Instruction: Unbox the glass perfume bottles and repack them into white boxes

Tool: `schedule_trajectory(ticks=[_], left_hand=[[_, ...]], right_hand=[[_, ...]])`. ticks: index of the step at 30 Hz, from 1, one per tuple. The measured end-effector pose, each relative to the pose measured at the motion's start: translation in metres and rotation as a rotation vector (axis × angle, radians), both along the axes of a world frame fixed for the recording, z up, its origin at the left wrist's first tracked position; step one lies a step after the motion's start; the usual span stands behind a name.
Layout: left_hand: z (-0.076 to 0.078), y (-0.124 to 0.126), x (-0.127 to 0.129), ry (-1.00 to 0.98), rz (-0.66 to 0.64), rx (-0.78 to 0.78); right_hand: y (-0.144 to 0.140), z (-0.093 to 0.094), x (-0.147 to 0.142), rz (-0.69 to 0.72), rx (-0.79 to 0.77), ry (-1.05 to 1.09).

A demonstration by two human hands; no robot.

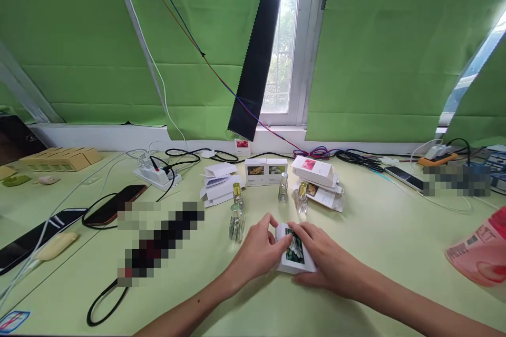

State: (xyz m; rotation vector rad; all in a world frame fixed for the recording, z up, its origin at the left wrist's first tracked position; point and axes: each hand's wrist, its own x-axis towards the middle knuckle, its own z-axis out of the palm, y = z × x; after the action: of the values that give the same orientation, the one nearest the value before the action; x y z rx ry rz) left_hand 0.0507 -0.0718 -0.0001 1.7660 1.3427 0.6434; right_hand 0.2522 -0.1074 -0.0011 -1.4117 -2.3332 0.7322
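Note:
Between my two hands lies a small white box (295,250) with a picture of white flowers on dark green leaves. My left hand (259,245) grips its left side, thumb on the printed face. From the right, my right hand (320,255) wraps the other side, its thumb along the near edge. Just beyond stand several glass bottles, among them a bottle with a pale green cap (236,225), a gold-capped bottle (301,199) and a silver-capped bottle (283,189). Upright behind them are two white picture boxes (256,172) side by side.
White cartons are stacked at left (221,181) and right (314,174). A power strip (156,175), phones (114,204) and loose cables lie leftward. At far right are a pink pouch (480,253) and another phone (405,178). Black cable coils (356,159) run along the wall.

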Motion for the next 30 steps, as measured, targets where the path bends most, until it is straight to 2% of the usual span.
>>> schedule_trajectory(ticks=[2, 5, 7, 10, 13, 18, 20, 23, 25, 28, 30], left_hand=[[-0.005, -0.002, -0.004, 0.008, 0.020, 0.030], [-0.003, -0.002, -0.010, 0.019, 0.046, 0.093], [-0.002, 0.000, -0.012, -0.069, 0.024, 0.034], [-0.003, 0.002, -0.010, -0.327, -0.055, -0.144], [-0.011, -0.001, -0.007, -0.445, -0.082, -0.169], [-0.021, -0.010, -0.005, -0.413, -0.177, -0.108], [-0.024, -0.010, -0.004, -0.426, -0.181, -0.171], [-0.027, -0.008, -0.002, -0.402, -0.125, -0.348], [-0.030, -0.008, -0.002, -0.390, -0.093, -0.405], [-0.032, -0.010, -0.005, -0.403, -0.097, -0.369], [-0.031, -0.013, -0.008, -0.380, -0.157, -0.308]], right_hand=[[0.000, -0.004, 0.000, 0.003, 0.034, -0.032], [0.003, -0.008, 0.003, 0.025, 0.032, -0.062], [0.007, -0.011, 0.006, 0.037, 0.027, -0.059], [0.011, -0.014, 0.010, 0.026, 0.000, -0.029], [0.014, -0.013, 0.015, -0.004, -0.026, -0.005], [0.015, -0.008, 0.018, -0.037, -0.038, -0.017], [0.016, -0.006, 0.018, -0.045, -0.041, -0.025], [0.016, -0.005, 0.019, -0.038, -0.044, -0.027], [0.016, -0.005, 0.020, -0.036, -0.047, -0.018], [0.017, -0.006, 0.023, -0.044, -0.064, 0.000], [0.018, -0.005, 0.025, -0.042, -0.086, 0.006]])
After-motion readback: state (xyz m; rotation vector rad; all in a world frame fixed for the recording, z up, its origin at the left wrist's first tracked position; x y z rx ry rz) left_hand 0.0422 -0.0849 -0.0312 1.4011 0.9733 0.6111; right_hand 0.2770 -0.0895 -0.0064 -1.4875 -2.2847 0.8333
